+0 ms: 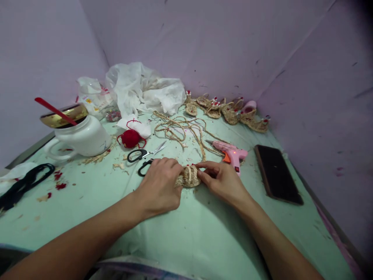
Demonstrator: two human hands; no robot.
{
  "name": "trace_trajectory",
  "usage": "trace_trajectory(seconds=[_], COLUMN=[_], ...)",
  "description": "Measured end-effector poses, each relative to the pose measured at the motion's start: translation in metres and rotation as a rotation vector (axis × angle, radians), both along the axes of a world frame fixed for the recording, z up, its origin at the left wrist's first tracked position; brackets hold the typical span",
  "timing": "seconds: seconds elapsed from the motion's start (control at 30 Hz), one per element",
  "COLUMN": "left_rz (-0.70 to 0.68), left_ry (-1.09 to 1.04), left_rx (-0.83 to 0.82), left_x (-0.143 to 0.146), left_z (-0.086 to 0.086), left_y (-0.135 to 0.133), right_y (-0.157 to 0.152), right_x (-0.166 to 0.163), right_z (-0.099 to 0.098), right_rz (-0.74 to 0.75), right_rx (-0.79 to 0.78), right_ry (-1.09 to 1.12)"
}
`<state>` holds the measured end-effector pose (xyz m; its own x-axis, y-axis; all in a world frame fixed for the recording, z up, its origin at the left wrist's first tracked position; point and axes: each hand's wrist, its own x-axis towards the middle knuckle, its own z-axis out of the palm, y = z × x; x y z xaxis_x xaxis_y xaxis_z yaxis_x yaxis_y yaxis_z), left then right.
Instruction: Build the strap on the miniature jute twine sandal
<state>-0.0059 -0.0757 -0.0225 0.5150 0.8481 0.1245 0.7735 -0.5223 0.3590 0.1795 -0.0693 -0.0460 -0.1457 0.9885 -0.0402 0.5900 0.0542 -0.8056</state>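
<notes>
A small woven straw slipper (190, 177) is held just above the green table cover, with bits of red along its top edge. My left hand (163, 182) wraps round its left part, and the fingers hide that end. At the slipper's right edge, the thumb and forefinger of my right hand (223, 181) are pinched together. Just beyond my left hand lie scissors (144, 153) with black handles, one loop partly covered by the hand. A braided straw cord (201, 144) runs from behind the slipper into a loose tangle.
A pink glue gun (231, 151) with a lit orange light and a phone (278, 175) lie to the right. Several similar slippers (230, 112) line the back wall. At left are a white pot (84, 136), a red yarn ball (130, 138), dark cord (23, 186) and plastic bags (145, 89).
</notes>
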Motion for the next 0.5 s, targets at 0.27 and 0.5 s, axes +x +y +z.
trace_trajectory(seconds=[0.27,0.5], left_rz=[0.017,0.028], left_ry=[-0.109,-0.161], left_rx=[0.005,-0.030], left_x=[0.007,0.006], left_z=[-0.009,-0.011], left_y=[0.005,0.003], right_y=[-0.001,-0.007], right_x=[-0.002,-0.004], right_z=[-0.003,0.010], right_rz=[-0.077,-0.022], right_rx=[-0.050,0.005], right_ry=[0.000,-0.193])
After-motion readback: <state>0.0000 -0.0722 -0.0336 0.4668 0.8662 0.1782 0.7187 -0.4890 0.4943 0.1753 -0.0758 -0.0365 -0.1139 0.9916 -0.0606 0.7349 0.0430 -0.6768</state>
